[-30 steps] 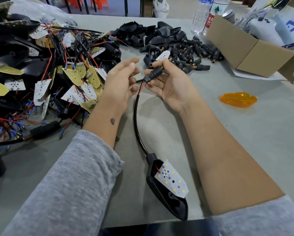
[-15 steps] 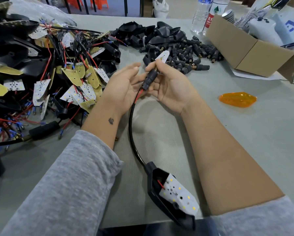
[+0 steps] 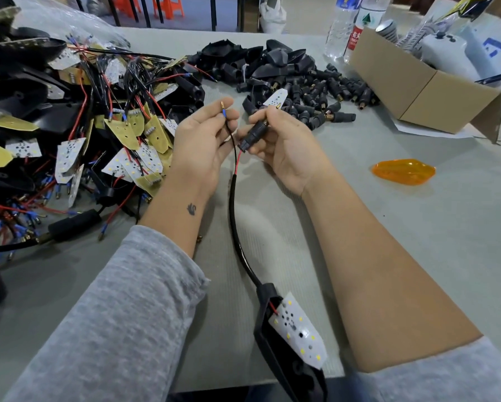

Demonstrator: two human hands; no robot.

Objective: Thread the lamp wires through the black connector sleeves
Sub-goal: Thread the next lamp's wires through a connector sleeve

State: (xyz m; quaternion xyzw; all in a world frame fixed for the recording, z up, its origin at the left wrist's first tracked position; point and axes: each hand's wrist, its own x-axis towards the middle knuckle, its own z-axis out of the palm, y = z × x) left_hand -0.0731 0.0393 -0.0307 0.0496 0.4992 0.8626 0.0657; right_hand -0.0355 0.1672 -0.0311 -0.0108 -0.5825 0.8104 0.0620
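My left hand (image 3: 198, 140) sits just left of the frame's centre, palm turned up, fingers curled in so that thumb and fingertips pinch a thin black wire (image 3: 231, 134) just below its blue-collared brass tip (image 3: 223, 108), which pokes upward above my fingers. My right hand (image 3: 287, 146), just right of centre, curls its fingers and thumb round a ribbed black connector sleeve (image 3: 255, 134), held tilted with its lower end toward my left hand. A thin red wire (image 3: 238, 161) runs into that lower end. Both wires emerge from a black rubber cable jacket (image 3: 235, 224) that curves down the middle of the frame to a black plastic lamp housing (image 3: 284, 358) at the bottom edge, with a white LED board (image 3: 298, 332) dotted with yellow chips lying on it.

Everything rests on a grey-green table (image 3: 417, 233). The left side of the frame is crowded by a tangled heap of lamp housings, yellow-backed boards and red and black wires (image 3: 78, 126), reaching almost to my left wrist. Beyond my hands, in the upper centre, lies a pile of loose black connector sleeves and housings (image 3: 301, 79). To the upper right sits an open brown cardboard box (image 3: 417, 88), with clear plastic water bottles (image 3: 350, 27) behind it. An orange translucent lens cover (image 3: 403, 171) lies alone at the right, well apart from my right forearm.
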